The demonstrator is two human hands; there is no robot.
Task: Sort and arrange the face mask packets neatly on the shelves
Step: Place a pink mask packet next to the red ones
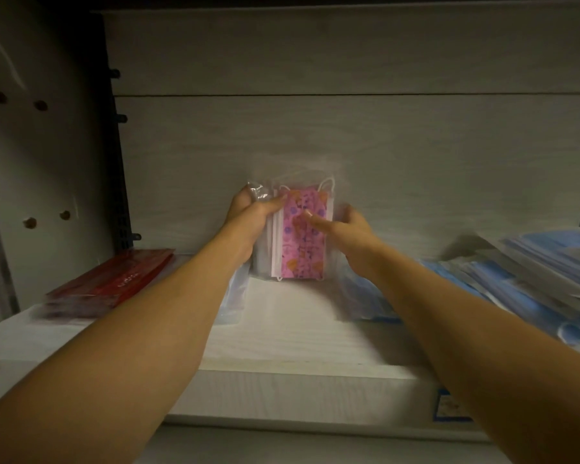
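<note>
The left hand [248, 212] grips the pink patterned mask packets [302, 232] from the side, standing them upright against the shelf's back panel [416, 155]. The right hand [345, 226], fingers spread and holding nothing, steadies their face, likely squaring the stack. Red packets [111, 279] lie left, blue ones [533, 276] piled right on the shelf [282, 336].

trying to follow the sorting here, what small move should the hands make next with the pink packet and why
Probably ease the pink patterned packet back until it stands against the back panel. The left hand grips its left edge, holding it upright at the shelf's rear, and the right hand is open beside it, ready to steady it.
</note>
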